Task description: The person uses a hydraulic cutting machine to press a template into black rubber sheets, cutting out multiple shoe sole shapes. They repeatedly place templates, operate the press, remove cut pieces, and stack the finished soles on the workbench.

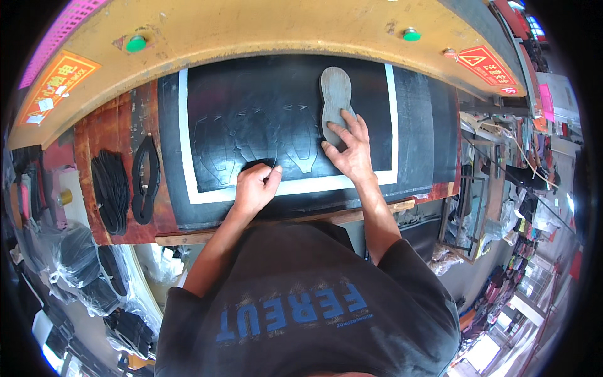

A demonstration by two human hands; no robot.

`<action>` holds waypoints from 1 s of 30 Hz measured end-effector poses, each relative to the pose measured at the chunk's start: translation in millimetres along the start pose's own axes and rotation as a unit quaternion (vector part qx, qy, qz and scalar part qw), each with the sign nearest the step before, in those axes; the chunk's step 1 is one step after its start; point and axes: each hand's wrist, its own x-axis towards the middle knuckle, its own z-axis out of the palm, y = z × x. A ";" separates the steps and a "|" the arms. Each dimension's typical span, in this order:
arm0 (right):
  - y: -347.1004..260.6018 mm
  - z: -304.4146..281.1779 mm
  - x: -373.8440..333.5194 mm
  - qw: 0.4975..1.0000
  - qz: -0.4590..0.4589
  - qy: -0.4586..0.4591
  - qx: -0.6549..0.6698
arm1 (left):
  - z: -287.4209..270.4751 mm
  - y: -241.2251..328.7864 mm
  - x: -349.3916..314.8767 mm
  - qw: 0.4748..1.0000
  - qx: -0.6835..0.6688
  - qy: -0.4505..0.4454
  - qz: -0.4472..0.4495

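Observation:
A black sheet (251, 88) lies on a white-edged board (392, 125), with several sole-shaped outlines marked in its surface. My left hand (256, 187) is closed at the lower end of the middle outline, thumb against the curled fingers. Whatever it pinches, if anything, is too small or hidden to make out. Toward the right of the sheet sits a grey sole-shaped cutting die (336, 88), its long axis pointing away from me. My right hand (353, 154) grips the near end of this die, the thumb by its left edge and the fingers over its top and right side.
A yellow machine beam (270, 31) with green buttons (136, 43) spans the far side. Left of the board, a stack of black sole-shaped pieces (110, 191) lies beside a single outline piece (146, 179). A wooden strip (188, 238) edges the near side. Plastic bags (75, 254) crowd the left.

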 end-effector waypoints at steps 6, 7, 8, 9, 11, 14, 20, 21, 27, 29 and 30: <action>26.8 -30.3 41.6 0.981 0.045 0.140 0.127 | -8.6 10.8 29.7 0.998 -0.001 -0.049 0.026; 29.9 -35.7 50.1 0.985 0.053 0.140 0.082 | -8.1 13.4 35.4 0.998 -0.015 -0.058 0.027; 31.7 -40.7 57.2 0.981 0.057 0.141 0.121 | -7.6 15.1 41.4 0.997 -0.014 -0.079 0.014; 33.3 -45.5 66.5 0.973 0.064 0.157 0.159 | -6.6 15.4 48.9 0.996 0.022 -0.083 0.025; 34.5 -55.4 85.6 0.957 0.079 0.197 0.200 | -4.8 13.0 61.5 0.991 0.081 -0.109 0.008; 33.9 -72.9 119.8 0.933 0.069 0.295 0.192 | 4.0 3.9 76.2 0.988 0.110 -0.104 0.015; 36.4 -82.8 155.3 0.956 -0.021 0.247 0.156 | 19.4 -11.5 112.7 0.985 0.106 0.024 0.131; 38.4 -77.1 152.3 0.955 -0.011 0.238 0.178 | 19.0 -11.8 122.3 0.986 0.110 0.028 0.125; 56.4 -24.9 113.8 0.977 0.053 0.041 0.204 | 15.8 -1.9 151.3 0.986 0.126 0.033 0.105; 57.6 -9.0 102.2 0.981 0.078 -0.023 0.176 | 17.1 0.8 151.6 0.987 0.128 0.035 0.091; 58.9 -5.2 95.2 0.996 0.005 -0.005 0.091 | 18.1 1.6 150.3 0.986 0.131 0.040 0.094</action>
